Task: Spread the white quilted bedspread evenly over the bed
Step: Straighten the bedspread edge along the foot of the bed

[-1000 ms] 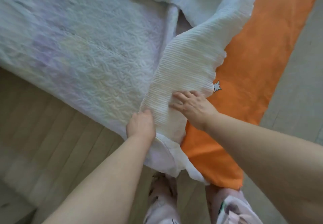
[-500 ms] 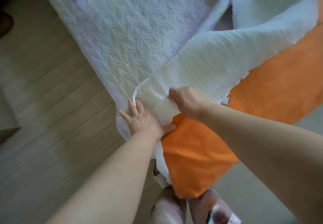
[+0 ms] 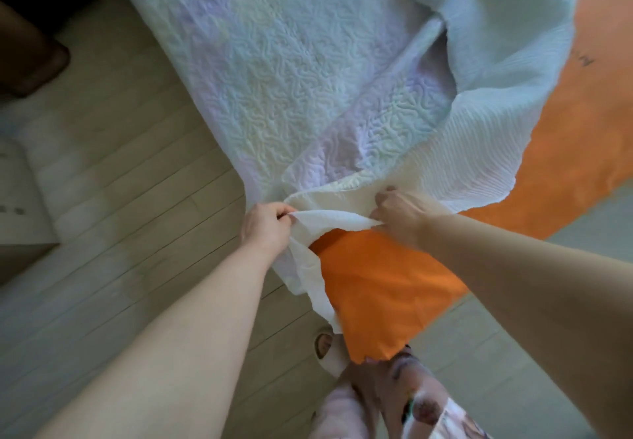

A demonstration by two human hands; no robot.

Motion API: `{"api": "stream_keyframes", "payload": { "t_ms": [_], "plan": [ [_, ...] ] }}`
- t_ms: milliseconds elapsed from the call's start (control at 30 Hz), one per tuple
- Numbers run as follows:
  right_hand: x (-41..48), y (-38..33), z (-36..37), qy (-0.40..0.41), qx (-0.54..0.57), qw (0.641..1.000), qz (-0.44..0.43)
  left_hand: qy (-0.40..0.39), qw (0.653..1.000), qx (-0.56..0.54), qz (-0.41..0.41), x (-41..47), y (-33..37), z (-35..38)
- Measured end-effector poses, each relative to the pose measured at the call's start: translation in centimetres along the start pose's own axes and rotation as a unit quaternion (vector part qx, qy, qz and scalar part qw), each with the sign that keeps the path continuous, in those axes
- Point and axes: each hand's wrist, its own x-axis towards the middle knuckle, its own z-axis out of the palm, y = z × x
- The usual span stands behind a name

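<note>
The white quilted bedspread lies over the bed, running from the top left down to the near corner. A large part of it is folded back on itself at the upper right, showing its ribbed underside. An orange sheet covers the bed corner below it. My left hand pinches the bedspread's hem at the corner. My right hand grips the same hem a short way to the right. The hem is stretched between the two hands.
Pale wooden floorboards run along the left of the bed. A dark piece of furniture stands at the far left and a white box below it. My slippered feet stand at the bed corner.
Both hands went from lying on the folded ribbed layer to gripping the corner hem. The fold was drawn back, and the view swung so the bed corner points toward me.
</note>
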Motion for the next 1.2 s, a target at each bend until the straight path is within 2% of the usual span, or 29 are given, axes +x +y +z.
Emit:
{"api": "stream_keyframes", "payload": {
  "t_ms": [100, 200, 267, 367, 433, 533, 633, 833, 967, 1200],
  "plan": [
    [-2.6, -1.0, 1.6, 0.078, -0.017, 0.997, -0.023, -0.018, 1.000, -0.019, 0.000, -2.0, -1.1, 0.7],
    [-5.2, -1.8, 2.7, 0.120, -0.024, 0.992, -0.017, -0.083, 0.996, 0.017, 0.011, -3.7, -2.6, 2.0],
    [-7.1, -2.4, 2.6, 0.109, -0.013, 0.994, 0.016, -0.096, 0.995, -0.028, 0.010, -4.8, -3.2, 2.9],
    [-9.7, -3.2, 2.5, 0.058, 0.011, 0.998, 0.034, -0.025, 0.989, -0.142, 0.004, -6.9, -3.9, 3.6],
    [-10.8, -3.5, 2.6, 0.005, 0.001, 1.000, 0.028, -0.003, 0.986, -0.168, 0.023, -8.6, -4.1, 4.2],
    [-12.0, -3.7, 3.8, -0.093, 0.000, 0.994, 0.050, -0.054, 0.995, -0.057, 0.063, -11.9, -4.3, 5.2],
    [-14.4, -2.9, 5.5, -0.106, -0.010, 0.993, 0.043, -0.121, 0.986, 0.084, 0.077, -16.3, -4.7, 7.3],
    [-20.6, -0.3, 7.6, -0.085, -0.037, 0.995, 0.024, -0.139, 0.982, 0.103, 0.073, -22.6, -3.7, 12.9],
    [-23.0, -0.1, 9.2, -0.084, -0.030, 0.996, 0.016, -0.150, 0.967, 0.197, 0.065, -24.9, -3.1, 15.8],
    [-23.3, -1.1, 12.7, -0.099, -0.006, 0.995, 0.014, -0.157, 0.950, 0.269, 0.028, -25.9, -4.3, 17.5]
  ]
}}
